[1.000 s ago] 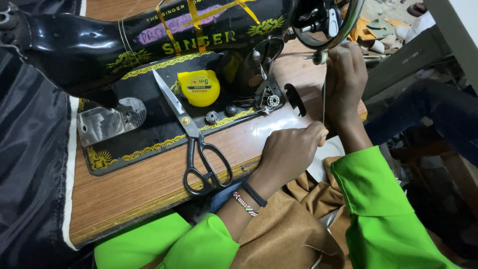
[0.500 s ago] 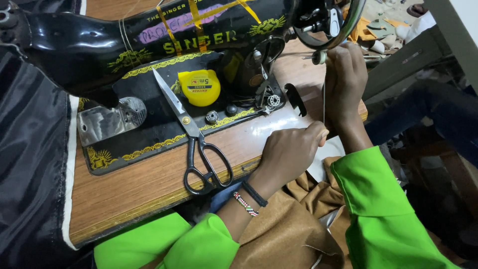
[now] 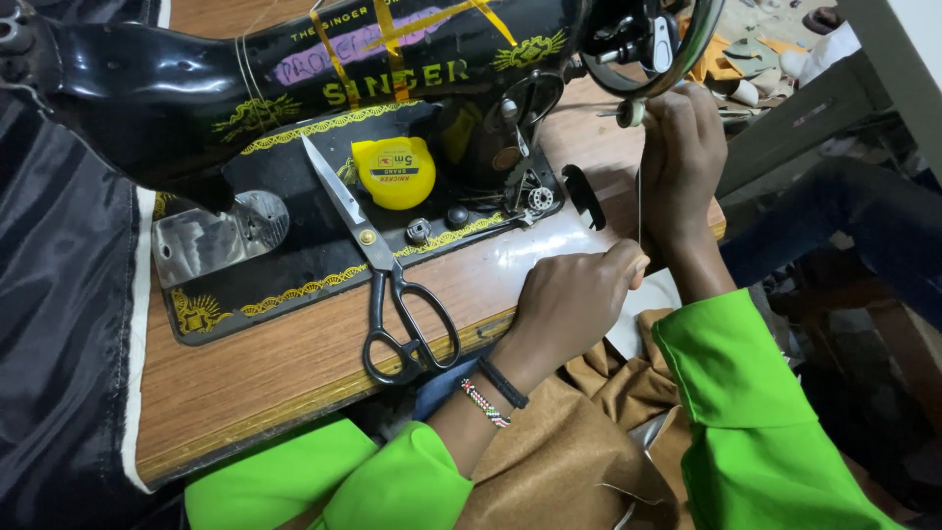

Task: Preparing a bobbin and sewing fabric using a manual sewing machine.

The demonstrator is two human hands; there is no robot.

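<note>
Still, nothing has shifted since the earlier frames.

The left hand keeps its grip pinched on a thread, which runs taut up to the right hand at the sewing machine's wheel; that grip's state cannot be told. Scissors and tape measure lie on the surface, left of the pinch.

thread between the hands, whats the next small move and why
Probably draw the thread taut and guide it onward. It runs slack-free from the right hand, up at the handwheel, down to the left hand, which pinches its lower end by the sewing machine.
</note>
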